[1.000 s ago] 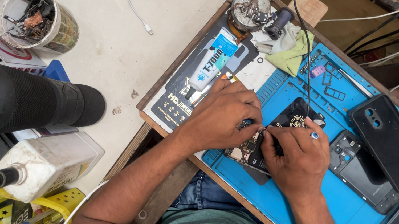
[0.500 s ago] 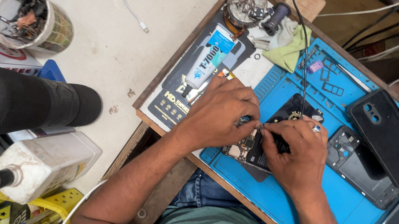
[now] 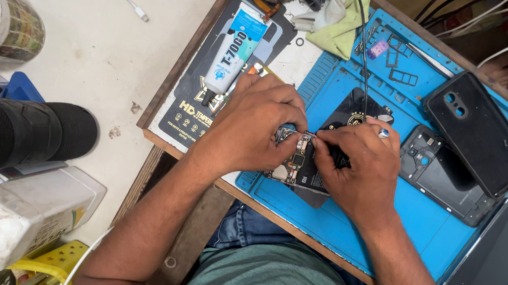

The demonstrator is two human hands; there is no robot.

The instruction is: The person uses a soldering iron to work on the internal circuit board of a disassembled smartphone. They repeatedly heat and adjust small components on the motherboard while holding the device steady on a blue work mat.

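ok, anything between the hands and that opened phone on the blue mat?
Nothing visible. The left hand and right hand both rest directly on the opened phone, fingertips meeting over its exposed board on the blue mat. A black cable runs in behind them.

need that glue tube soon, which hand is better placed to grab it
Probably the left hand. The glue tube lies just beyond it on the left of the bench, with nothing between. The right hand sits further right on the opened phone and would have to cross over the left.

White/blue glue tube [image 3: 234, 46] on black card pkg [image 3: 195, 102], left of mat.
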